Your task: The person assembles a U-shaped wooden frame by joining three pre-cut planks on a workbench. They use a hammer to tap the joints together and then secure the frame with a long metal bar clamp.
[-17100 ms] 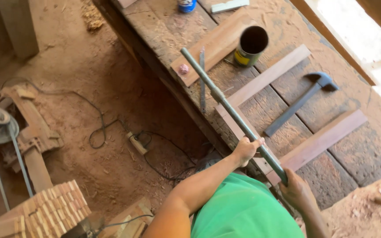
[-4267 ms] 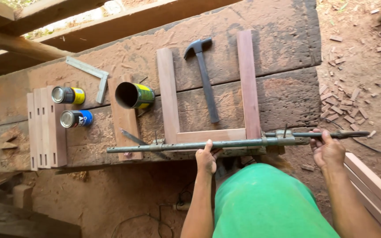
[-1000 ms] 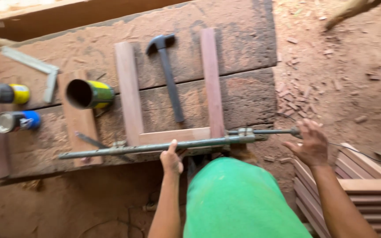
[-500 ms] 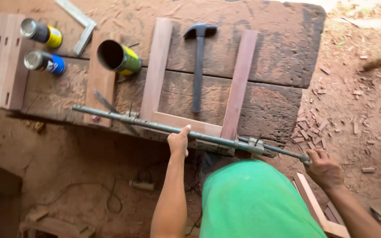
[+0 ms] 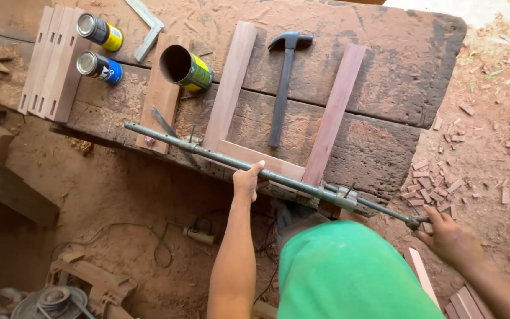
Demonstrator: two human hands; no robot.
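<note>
A long metal bar clamp (image 5: pixel 219 156) lies along the near edge of the rough wooden workbench (image 5: pixel 385 77), across the bottom rail of a U-shaped wooden frame (image 5: pixel 278 150). My left hand (image 5: pixel 247 181) grips the clamp's bar at the middle of that rail. My right hand (image 5: pixel 448 237) holds the clamp's screw handle past the bench's right end. A black hammer (image 5: pixel 283 82) rests inside the frame, between its two upright pieces.
On the bench's left stand an open tin (image 5: pixel 185 67), two spray cans (image 5: pixel 99 48), a metal square (image 5: pixel 146 25) and a stack of notched wooden pieces (image 5: pixel 49 64). Wood chips litter the dirt floor at right. A cable and machine parts (image 5: pixel 60 295) lie below left.
The view has swung slightly, so the bench appears more tilted. My hands stay on the clamp, the right one still at the screw handle; the clamp stays against the frame.
</note>
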